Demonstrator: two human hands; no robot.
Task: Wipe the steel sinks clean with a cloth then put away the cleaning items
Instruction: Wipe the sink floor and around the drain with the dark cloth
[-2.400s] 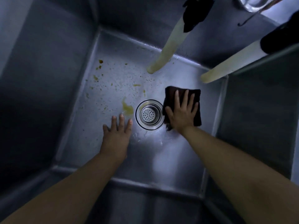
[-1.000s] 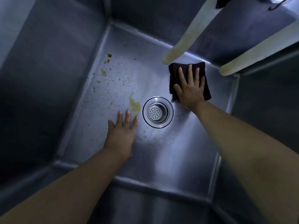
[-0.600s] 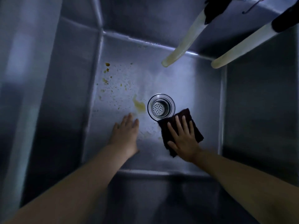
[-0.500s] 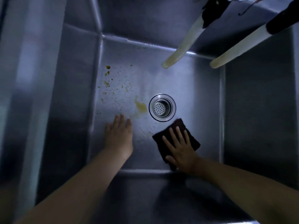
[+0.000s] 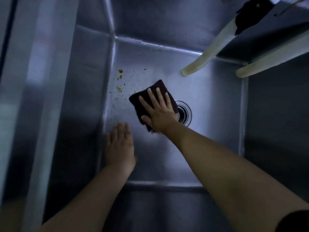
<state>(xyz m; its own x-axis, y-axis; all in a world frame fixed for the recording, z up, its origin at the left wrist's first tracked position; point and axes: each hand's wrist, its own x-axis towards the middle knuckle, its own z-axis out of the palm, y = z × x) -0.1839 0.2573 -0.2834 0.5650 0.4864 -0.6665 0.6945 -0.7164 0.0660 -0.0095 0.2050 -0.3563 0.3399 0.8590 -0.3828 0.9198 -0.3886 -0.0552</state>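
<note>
Beside the drain (image 5: 184, 113), on the steel sink (image 5: 209, 131) floor, the right hand (image 5: 158, 113) lies flat on a dark folded cloth (image 5: 150, 91); its fingers (image 5: 151, 96) are straight and spread, pressing down rather than gripping, which I judge spreads the pressure over the whole pad for wiping; the cloth sits just left of the drain, its near edge overlapping the drain rim, and the heel of the hand covers part of the strainer. Left of the drain and nearer the person, the left hand (image 5: 119, 148) rests palm down on the bare floor, fingers straight and together, holding nothing; it appears to serve as a brace while the person leans into the deep basin. Beyond and left of the drain, yellow-brown spots (image 5: 119, 77) remain along the left wall; the cloth's far corner points toward them, so I judge that patch to be the next ground to cover. Beyond and right of the drain, two pale hoses (image 5: 205, 56) hang over the back wall with their ends above the floor, well apart from the cloth. Wiping is under way; soil remains; putting away is not yet begun; only this one basin is visible.
</note>
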